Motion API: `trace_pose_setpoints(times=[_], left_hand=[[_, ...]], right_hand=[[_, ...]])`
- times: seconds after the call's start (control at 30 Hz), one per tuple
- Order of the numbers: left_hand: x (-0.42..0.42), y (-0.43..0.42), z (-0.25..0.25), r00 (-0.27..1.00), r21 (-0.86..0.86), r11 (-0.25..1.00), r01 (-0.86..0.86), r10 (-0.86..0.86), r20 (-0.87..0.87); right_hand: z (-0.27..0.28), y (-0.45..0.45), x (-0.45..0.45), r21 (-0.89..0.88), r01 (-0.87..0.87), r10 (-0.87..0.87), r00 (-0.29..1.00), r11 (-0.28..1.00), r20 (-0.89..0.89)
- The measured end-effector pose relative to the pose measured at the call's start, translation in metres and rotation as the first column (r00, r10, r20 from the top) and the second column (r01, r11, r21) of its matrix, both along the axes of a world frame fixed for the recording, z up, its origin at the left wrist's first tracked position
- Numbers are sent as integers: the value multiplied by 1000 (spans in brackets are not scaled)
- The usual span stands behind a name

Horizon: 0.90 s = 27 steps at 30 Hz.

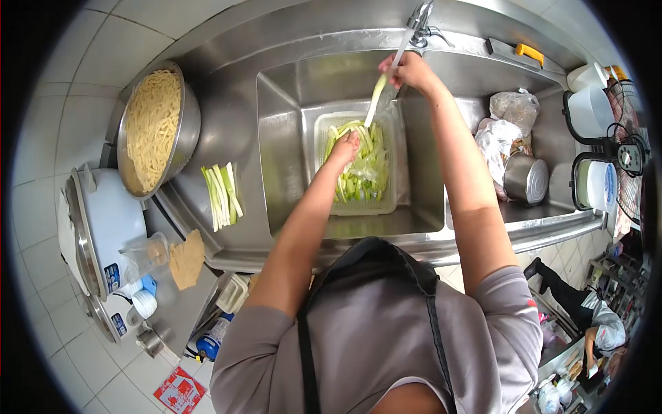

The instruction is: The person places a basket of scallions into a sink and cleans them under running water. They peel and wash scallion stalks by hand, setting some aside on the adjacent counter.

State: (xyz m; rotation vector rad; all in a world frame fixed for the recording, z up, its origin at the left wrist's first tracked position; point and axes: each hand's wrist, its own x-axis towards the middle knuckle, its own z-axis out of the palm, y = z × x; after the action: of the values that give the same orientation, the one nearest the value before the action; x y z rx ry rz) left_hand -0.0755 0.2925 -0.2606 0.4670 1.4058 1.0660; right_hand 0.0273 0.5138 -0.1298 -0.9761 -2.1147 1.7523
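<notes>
Under the running tap, my right hand is closed around the upper end of a long pale leek stalk. Water runs down over that hand. The stalk slants down toward a white plastic basket standing in the sink, filled with more green and white stalks. My left hand is over the basket near the stalk's lower end, its fingers curled closed. What lies in those fingers is hidden. A small bunch of leek stalks lies on the steel counter to the left.
At the left stands a large steel bowl of noodles. The right basin holds plastic bags and a steel pot. A yellow-handled tool lies on the back ledge. Another person is behind at the far right.
</notes>
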Motion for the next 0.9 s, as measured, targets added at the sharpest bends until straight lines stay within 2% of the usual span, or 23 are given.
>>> trace_pose_setpoints(times=[0.03,0.07,0.13,0.2,0.27,0.3,0.33,0.37,0.4,0.43,0.47,0.5,0.53,0.57,0.6,0.63,0.7,0.73,0.77,0.8,0.83,0.87,0.9], left_hand=[[2,-1,-5,972,8,999,-38,39,-231],[3,-4,-10,890,20,997,-75,76,-450],[2,-6,2,876,200,978,-56,145,-461],[-3,-2,21,877,330,944,-31,184,-445],[-12,-7,49,898,143,989,23,43,-437],[-19,-10,57,906,48,997,52,-27,-423],[-23,-17,51,911,47,998,-32,48,-409],[-29,-26,45,891,-20,998,-54,39,-453],[-34,-37,47,868,-85,993,-78,26,-495],[-40,-47,49,845,-145,984,-104,11,-535],[-51,-60,39,700,-123,992,-34,-64,-711],[-55,-70,49,713,-124,990,-64,-42,-700],[-57,-81,70,723,-125,987,-98,-16,-691],[-59,-92,87,728,-128,982,-138,13,-685],[-62,-103,96,686,-79,978,-194,77,-723],[-67,-115,104,636,-30,968,-248,140,-759],[-76,-135,126,485,32,944,-328,197,-852],[-81,-144,141,391,43,933,-356,191,-900],[-87,-152,150,296,60,923,-379,183,-937],[-96,-162,152,307,-10,898,-441,140,-942],[-104,-174,149,235,-31,892,-450,85,-968],[-111,-186,143,167,-51,888,-458,30,-986],[-116,-189,143,96,-62,884,-464,-20,-995]], right_hand=[[-2,-4,0,-21,-51,52,998,998,25],[-5,-11,-2,-48,-104,106,993,993,49],[-19,-28,-11,-114,-194,211,965,974,158],[-38,-46,-22,-214,-222,238,970,951,51],[-60,-63,-34,-358,-241,233,970,902,-64],[-69,-70,-39,-464,-151,121,988,873,-94],[-80,-77,-44,-568,-65,5,994,820,-106],[-92,-87,-49,-668,17,-113,988,744,-101],[-119,-96,-54,-684,101,-196,979,722,-63],[-154,-102,-54,-507,16,-37,999,862,-32],[-171,-124,-52,-240,52,3,975,970,222],[-226,-142,-51,-361,-53,152,956,931,252],[-227,-164,-46,-131,-459,465,759,879,456],[-246,-190,-42,-106,-670,621,601,735,504],[-269,-215,-34,-462,-375,581,661,804,475],[-330,-245,-21,-400,-415,575,641,817,509],[-349,-276,-21,-333,-582,665,576,742,476],[-317,-272,-22,-321,-693,753,509,646,416],[-303,-273,-23,-328,-651,723,544,684,426],[-293,-272,-22,-335,-604,687,579,723,439],[-294,-274,-20,-342,-552,648,611,760,454],[-298,-271,-21,-338,-579,668,593,742,450],[-296,-267,-22,-361,-519,633,622,774,462]])
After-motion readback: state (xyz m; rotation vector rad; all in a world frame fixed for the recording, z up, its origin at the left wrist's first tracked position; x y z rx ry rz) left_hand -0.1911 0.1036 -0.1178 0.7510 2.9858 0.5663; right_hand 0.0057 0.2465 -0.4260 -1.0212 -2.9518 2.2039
